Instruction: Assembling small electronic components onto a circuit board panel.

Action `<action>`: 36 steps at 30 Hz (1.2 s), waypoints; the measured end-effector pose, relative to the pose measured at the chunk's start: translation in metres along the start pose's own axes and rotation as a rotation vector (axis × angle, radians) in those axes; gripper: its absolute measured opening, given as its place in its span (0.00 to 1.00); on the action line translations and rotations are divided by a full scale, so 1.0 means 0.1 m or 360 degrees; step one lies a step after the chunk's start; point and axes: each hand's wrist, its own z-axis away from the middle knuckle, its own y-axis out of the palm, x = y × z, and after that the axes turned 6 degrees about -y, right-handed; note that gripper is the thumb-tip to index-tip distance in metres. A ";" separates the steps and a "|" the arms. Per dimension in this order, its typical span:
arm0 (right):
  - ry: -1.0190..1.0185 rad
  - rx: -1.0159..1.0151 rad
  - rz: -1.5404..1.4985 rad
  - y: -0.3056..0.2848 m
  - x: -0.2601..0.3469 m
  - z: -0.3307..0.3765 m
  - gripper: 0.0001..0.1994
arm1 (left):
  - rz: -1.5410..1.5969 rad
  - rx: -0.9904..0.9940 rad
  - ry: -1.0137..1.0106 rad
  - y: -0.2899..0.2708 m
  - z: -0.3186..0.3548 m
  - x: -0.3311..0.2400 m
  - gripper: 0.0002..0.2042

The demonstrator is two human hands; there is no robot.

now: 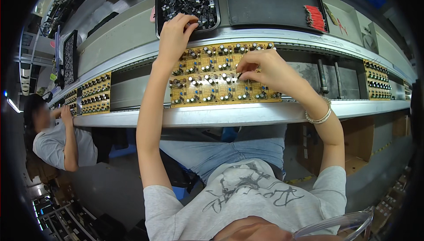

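A yellow circuit board panel, set with several rows of capacitors and other small parts, lies on the rail line in front of me. Over its right half, my right hand pinches a small black component between thumb and fingertips, close to the board's surface. At the near edge of a black tray, my left hand is bent over the rim. Its thumb and fingers curve with a small gap between them, and nothing shows in them. A heap of small black components fills that tray, partly hidden by my fingers.
Beside it lies a larger dark tray with a bundle of red-sleeved parts. More board panels rest on the line to the left and right. A co-worker sits at the left. A metal rail runs along the near side.
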 end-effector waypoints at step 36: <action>-0.0180 -0.0014 0.0628 0.25 -0.10 -0.01 0.05 | -0.0528 0.0446 -0.0426 -0.05 -0.33 -0.04 0.07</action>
